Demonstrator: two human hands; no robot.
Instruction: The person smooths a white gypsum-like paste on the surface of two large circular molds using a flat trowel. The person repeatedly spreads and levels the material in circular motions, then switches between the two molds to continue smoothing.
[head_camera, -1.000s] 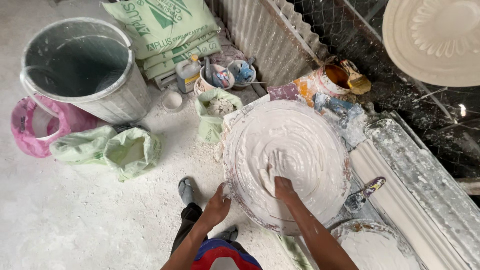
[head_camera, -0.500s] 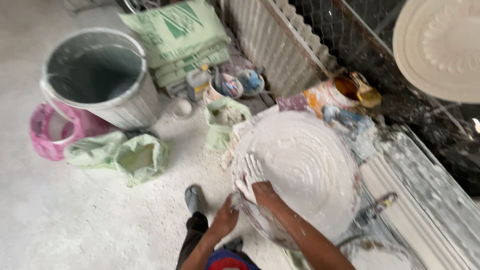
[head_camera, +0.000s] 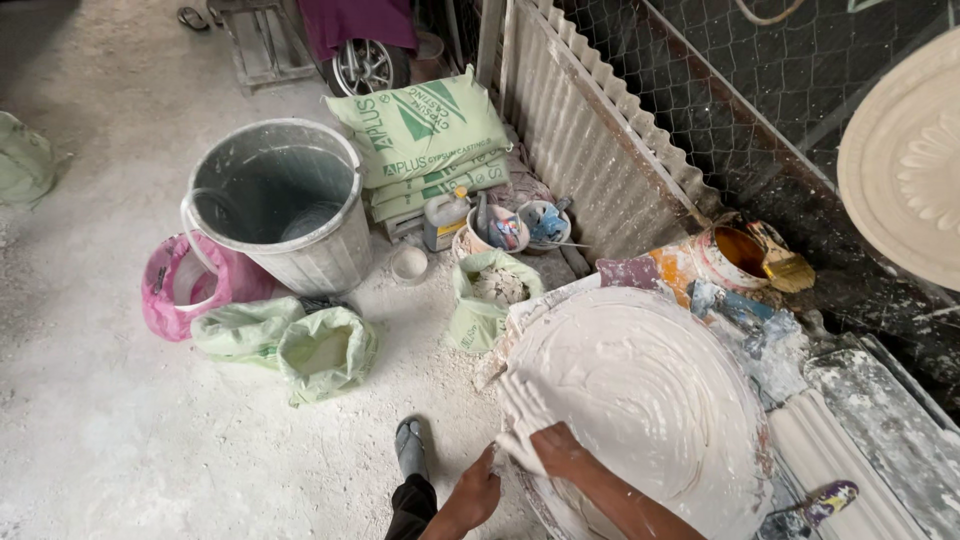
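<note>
The person stands over a large round mould (head_camera: 640, 400) filled with wet white plaster, set low at the near right of the scene, with a ribbed white moulding (head_camera: 830, 450) lying just to its right. The step in hand looks like spreading and smoothing the plaster across the mould — the surface carries curved, concentric sweep marks, and the work is now at the near-left edge.

The right hand (head_camera: 558, 448) lies flat on the plaster at that edge, fingers spread and coated white, holding nothing that can be made out. The left hand (head_camera: 478, 492) sits at the mould's near-left rim, fingers loosely curled against it; whether it grips the rim or only steadies it cannot be told.

Judging by the ridges that show over most of the disc, the coat is laid but not evened out. The next move seems to call for a broad, light pass of the flat palm along the rim, keeping plaster from slumping over the edge onto the floor (head_camera: 110, 430) — with the other hand bracing the mould.

Further off to the left stand a grey bucket (head_camera: 280, 205), a pink tub (head_camera: 180, 285) just beside it, green sacks (head_camera: 425, 135) stacked against the corrugated sheet (head_camera: 590, 140), and open green bags (head_camera: 325, 350) on the dusty floor. A tin of amber liquid (head_camera: 735, 255) with a brush (head_camera: 785, 265) rests far right of the mould
</note>
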